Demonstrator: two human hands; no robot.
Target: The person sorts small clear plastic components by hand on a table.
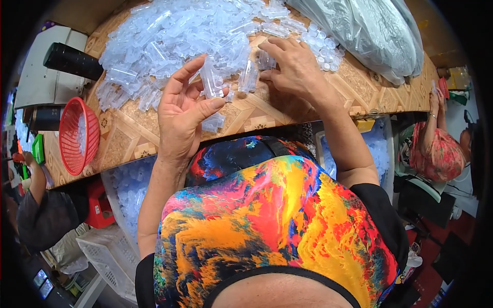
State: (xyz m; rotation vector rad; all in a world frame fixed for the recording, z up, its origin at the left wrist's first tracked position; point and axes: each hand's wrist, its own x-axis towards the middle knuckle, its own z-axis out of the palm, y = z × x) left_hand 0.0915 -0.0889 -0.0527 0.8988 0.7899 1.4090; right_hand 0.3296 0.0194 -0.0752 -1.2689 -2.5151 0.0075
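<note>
My left hand (181, 105) is closed on a clear plastic tube (209, 78), held upright between the thumb and fingers just above the table. My right hand (297, 68) is curled palm down over the table, its fingers and thumb around another clear plastic piece (266, 60), partly hidden by them. Between the hands a clear tube (248, 77) stands at the near edge of a large pile of clear plastic tubes (174, 41). One more loose clear piece (213, 123) lies close to the table edge, below my left hand.
Small round clear caps (322, 49) lie right of the pile, beside a grey plastic bag (367, 36). A red basket (78, 136) and a black cylinder (73, 60) stand at left. Bins of clear pieces (131, 197) sit under the table (354, 95). Other people work on both sides.
</note>
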